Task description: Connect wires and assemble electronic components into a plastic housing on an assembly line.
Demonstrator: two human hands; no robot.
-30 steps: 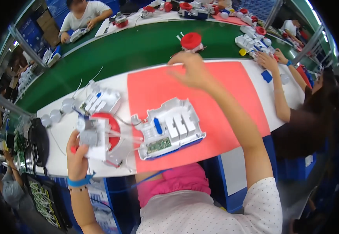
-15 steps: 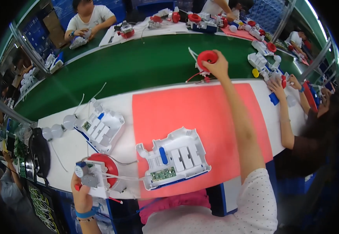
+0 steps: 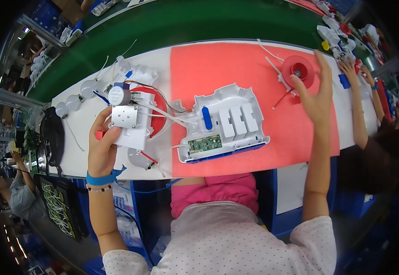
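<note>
Landmark: the white housing (image 3: pixel 224 97), open side up on the red mat (image 3: pixel 300 142), its long axis running left to right and its blue edge toward me.

Left of the housing, my left hand (image 3: pixel 102 149) grasps a motor assembly (image 3: pixel 125 117) by its near left side, thumb on top. The assembly's long axis runs away from me, the round motor (image 3: pixel 118 95) at the far end, the metal plate facing up and the red ring (image 3: pixel 158 123) toward the housing.

Right of and beyond the housing, a red funnel (image 3: pixel 300 61) is over the mat, mouth up, so its axis is seen nearly end-on. Its white leads point to the far left. My right hand (image 3: pixel 316 94) has thumb and fingers spread about its rim; I cannot tell whether they press on it.

White wires (image 3: pixel 167 115) bridge the gap between assembly and housing. Beyond the housing to the left, the assembly partly covers a second housing (image 3: pixel 142 75); white globes (image 3: pixel 88 88) are beside that. A green surface (image 3: pixel 185 27) lies beyond the housing; a co-worker's hand (image 3: pixel 347 69) is well to its right.
</note>
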